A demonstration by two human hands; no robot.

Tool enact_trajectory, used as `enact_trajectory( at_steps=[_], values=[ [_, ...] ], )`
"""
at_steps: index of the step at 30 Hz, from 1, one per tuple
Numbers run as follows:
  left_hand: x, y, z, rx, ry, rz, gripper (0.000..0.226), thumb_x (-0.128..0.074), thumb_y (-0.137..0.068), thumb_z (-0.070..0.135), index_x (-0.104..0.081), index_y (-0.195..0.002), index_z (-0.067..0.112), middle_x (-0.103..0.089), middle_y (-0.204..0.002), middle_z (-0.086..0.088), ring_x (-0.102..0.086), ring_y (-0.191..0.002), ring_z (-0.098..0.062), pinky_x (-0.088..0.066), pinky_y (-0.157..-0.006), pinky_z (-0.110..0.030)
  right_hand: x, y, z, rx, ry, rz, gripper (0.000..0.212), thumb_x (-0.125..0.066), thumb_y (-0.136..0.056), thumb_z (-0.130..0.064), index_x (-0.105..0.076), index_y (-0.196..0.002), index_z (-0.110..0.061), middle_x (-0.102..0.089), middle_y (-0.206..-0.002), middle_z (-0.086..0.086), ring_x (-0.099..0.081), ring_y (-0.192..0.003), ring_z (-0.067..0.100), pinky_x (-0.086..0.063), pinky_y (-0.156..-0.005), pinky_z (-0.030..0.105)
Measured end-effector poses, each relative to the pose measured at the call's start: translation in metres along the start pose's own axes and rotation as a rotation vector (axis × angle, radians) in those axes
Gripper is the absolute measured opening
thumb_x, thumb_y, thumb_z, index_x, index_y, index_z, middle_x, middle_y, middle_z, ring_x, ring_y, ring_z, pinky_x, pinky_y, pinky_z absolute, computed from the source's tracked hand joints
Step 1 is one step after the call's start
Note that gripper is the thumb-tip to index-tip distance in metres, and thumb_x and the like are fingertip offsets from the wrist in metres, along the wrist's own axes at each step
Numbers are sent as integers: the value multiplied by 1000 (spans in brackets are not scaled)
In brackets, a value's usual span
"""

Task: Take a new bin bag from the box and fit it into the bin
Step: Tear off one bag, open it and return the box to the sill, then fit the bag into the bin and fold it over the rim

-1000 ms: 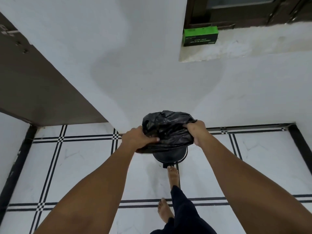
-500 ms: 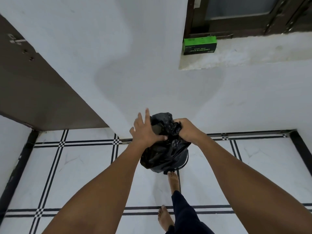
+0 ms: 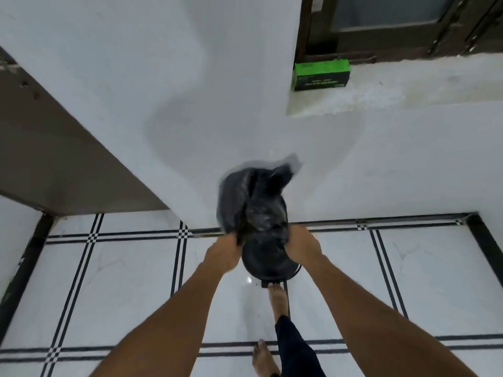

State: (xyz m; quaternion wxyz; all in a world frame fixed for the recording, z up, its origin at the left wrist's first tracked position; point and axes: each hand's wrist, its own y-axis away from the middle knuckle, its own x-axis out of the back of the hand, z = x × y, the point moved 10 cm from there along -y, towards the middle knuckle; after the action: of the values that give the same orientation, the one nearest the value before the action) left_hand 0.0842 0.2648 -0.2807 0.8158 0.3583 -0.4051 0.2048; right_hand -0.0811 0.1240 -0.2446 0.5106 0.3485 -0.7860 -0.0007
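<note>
A crumpled black bin bag (image 3: 255,205) billows upward in front of the white wall, blurred by motion. My left hand (image 3: 221,255) grips its lower left edge and my right hand (image 3: 300,246) grips its lower right edge. Directly below the bag stands the round black pedal bin (image 3: 268,265) on the floor, partly hidden by the bag and my hands. A bare foot (image 3: 277,297) rests at the bin's pedal. The green and black bag box (image 3: 321,75) sits on the window ledge at the upper right, apart from my hands.
A white wall runs behind the bin, with a recessed ledge (image 3: 394,96) and dark window frame at the upper right. A brown door (image 3: 54,148) stands at the left. The floor is white tile with black lines (image 3: 179,257). My other foot (image 3: 262,357) stands nearer.
The bag, bunched low between my hands before, has flung upward and spread. My left hand moved from an open reach at the bag's side to a grip on its edge.
</note>
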Motion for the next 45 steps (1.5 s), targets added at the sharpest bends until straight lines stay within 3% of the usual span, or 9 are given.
enact_trajectory(
  at_steps=[4,11,19,29,31,35,37,39,45],
  values=[
    [-1,-12,-33,200,405,105,15,-40,-102,7,-53,-107,7,-60,-99,-11,-58,-91,-30,-40,-73,-34,-23,-18,38,-183,-328,13,22,-47,-95,-16,-62,-111,-17,-66,-106,4,-61,-98,29,-45,-78,34],
    [-8,-26,-57,384,841,164,16,-57,-87,19,-49,-75,12,-53,-73,-7,-46,-68,-21,-40,-61,-36,-75,-46,66,-286,-267,-180,10,-60,-95,-18,-63,-85,-16,-60,-78,2,-59,-84,29,-44,-74,33],
    [-87,-26,-77,330,478,-170,33,-40,-107,33,-61,-117,9,-64,-112,-9,-59,-101,-27,-44,-83,-36,-118,-32,96,-407,-385,-184,12,-57,-92,-21,-66,-94,-15,-68,-90,7,-65,-87,29,-54,-81,38],
    [-174,-91,-92,465,609,-370,37,-40,-103,39,-69,-109,18,-73,-107,-12,-69,-101,-33,-54,-100,-50,-170,-84,156,-595,-398,-202,32,-53,-95,-20,-64,-120,-3,-64,-101,15,-64,-97,37,-56,-88,42],
    [-190,-114,-92,473,622,-321,37,-40,-103,37,-69,-114,17,-73,-108,-12,-68,-102,-33,-54,-99,-49,-185,-109,173,-597,-376,-201,34,-56,-94,-20,-64,-122,-2,-65,-103,15,-63,-96,36,-55,-86,40],
    [-182,-146,-94,225,600,240,32,-36,-105,19,-63,-121,13,-68,-109,-2,-61,-99,-20,-49,-91,-34,-186,-151,177,-297,-274,83,30,-49,-93,-10,-60,-121,-12,-64,-100,2,-61,-88,29,-44,-76,34],
    [-233,-161,-94,63,335,97,31,-36,-106,18,-59,-125,11,-68,-105,-4,-62,-94,-23,-50,-85,-34,-221,-168,198,-196,-9,-4,35,-47,-94,-13,-56,-128,-15,-67,-108,5,-65,-93,34,-50,-79,38],
    [-295,-166,-127,143,153,-157,33,-34,-107,24,-59,-121,9,-70,-107,-15,-65,-95,-35,-53,-85,-41,-267,-168,254,-407,151,-259,29,-49,-93,-15,-60,-120,-13,-68,-115,11,-66,-106,37,-52,-87,41],
    [-320,-200,-163,265,492,-20,26,-41,-103,17,-66,-104,8,-70,-99,-7,-63,-94,-28,-49,-79,-36,-309,-207,296,-505,-306,-238,32,-77,-81,-31,-67,-105,-12,-71,-98,9,-68,-93,33,-58,-80,41]
  ],
)
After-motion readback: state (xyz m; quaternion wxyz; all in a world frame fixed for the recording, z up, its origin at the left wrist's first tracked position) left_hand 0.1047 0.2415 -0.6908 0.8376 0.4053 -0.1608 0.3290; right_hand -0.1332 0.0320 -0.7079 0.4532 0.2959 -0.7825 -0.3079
